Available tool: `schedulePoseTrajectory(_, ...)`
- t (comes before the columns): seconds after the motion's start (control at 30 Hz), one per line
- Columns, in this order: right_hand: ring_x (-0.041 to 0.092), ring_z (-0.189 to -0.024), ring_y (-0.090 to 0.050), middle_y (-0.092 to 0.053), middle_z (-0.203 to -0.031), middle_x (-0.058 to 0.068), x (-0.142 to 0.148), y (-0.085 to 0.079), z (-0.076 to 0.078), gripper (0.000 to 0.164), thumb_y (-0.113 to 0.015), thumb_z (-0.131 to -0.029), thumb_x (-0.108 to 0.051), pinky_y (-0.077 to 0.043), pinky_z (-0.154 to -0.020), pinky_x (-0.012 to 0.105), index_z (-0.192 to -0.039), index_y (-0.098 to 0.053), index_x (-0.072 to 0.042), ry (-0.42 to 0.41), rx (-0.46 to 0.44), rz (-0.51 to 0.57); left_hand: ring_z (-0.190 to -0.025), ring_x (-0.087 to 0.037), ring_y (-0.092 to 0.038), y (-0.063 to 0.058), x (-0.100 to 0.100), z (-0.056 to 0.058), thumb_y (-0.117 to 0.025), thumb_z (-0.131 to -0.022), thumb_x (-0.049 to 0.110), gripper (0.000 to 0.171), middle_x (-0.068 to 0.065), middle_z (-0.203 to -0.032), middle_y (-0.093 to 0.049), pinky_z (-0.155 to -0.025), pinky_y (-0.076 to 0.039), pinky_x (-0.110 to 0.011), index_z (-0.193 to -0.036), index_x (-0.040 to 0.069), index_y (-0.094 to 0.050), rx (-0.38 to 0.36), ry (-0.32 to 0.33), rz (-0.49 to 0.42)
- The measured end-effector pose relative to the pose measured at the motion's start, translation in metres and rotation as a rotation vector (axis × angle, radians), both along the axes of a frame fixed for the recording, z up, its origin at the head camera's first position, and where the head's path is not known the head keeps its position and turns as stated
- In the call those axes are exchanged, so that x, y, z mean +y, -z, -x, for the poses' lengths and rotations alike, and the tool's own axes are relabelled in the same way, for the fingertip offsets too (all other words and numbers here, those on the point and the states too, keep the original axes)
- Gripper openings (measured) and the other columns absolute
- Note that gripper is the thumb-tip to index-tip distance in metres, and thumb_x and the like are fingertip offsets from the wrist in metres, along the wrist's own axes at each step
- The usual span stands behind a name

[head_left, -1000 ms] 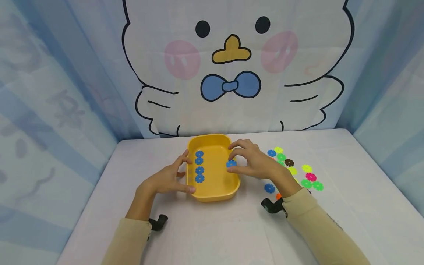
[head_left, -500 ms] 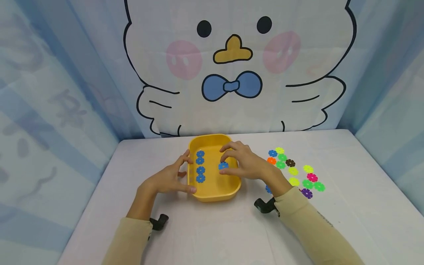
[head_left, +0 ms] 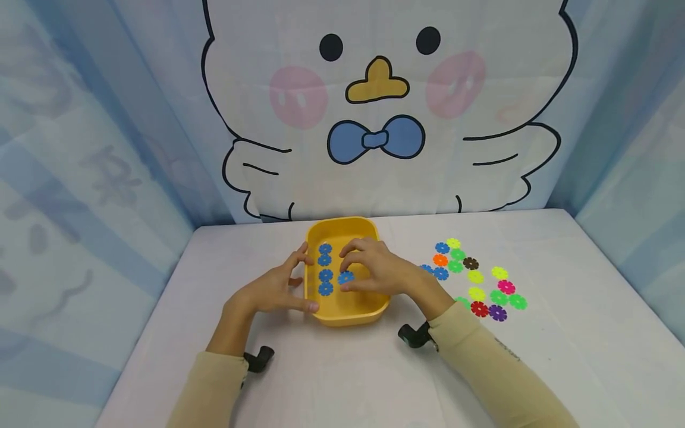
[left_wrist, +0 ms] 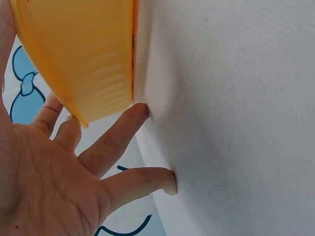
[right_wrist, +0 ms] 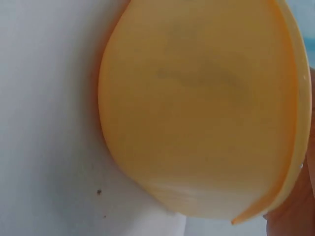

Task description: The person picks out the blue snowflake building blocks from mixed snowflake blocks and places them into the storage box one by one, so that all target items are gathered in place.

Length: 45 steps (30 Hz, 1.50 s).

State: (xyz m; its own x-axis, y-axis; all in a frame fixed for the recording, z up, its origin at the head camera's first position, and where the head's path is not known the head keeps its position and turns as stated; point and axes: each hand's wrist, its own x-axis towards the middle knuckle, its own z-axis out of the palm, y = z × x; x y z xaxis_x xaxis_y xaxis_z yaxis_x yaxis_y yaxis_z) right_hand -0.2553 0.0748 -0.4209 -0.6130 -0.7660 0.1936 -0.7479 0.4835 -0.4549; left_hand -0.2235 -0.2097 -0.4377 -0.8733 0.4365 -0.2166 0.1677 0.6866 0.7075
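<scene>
A yellow plastic tray (head_left: 358, 310) stands on the table. Inside, several blue snowflake discs (head_left: 325, 274) lie in a column along its left side. My left hand (head_left: 270, 288) holds the tray's left edge, thumb over the rim near the front corner and index finger at the rim further back. Two of its fingertips (left_wrist: 140, 110) rest on the tabletop beside the tray wall (left_wrist: 83, 54). Over the tray's right half, my right hand (head_left: 377, 267) pinches another blue snowflake disc (head_left: 346, 277) between thumb and fingers, just right of the column. The right wrist view shows mostly the tray's outer wall (right_wrist: 197, 108).
Right of the tray, loose snowflake discs in several colours lie scattered on the white tabletop (head_left: 342, 380), among them a brown disc (head_left: 471, 263), a red disc (head_left: 479, 308) and a purple disc (head_left: 497, 312). A curtain with a printed cartoon (head_left: 374, 178) hangs behind the table.
My right hand has carried the blue snowflake disc left and slightly nearer, from the tray's right rim towards the column. My left hand keeps its hold on the tray.
</scene>
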Motion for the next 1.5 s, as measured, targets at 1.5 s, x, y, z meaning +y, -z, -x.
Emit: schedulePoseTrajectory(1.5, 0.023, -0.131, -0.043, -0.056, -0.139, -0.001, -0.049, 0.023, -0.007, 0.028, -0.08, -0.088, -0.046, -0.038, -0.105, 0.049, -0.111, -0.079, -0.029, -0.037, -0.065, -0.301, -0.135, -0.039, -0.056, 0.0, -0.001, 0.001, -0.088, -0.077, 0.052, 0.097, 0.009, -0.174, 0.002, -0.115, -0.039, -0.06, -0.149, 0.023, -0.03, 0.015, 0.036, -0.03)
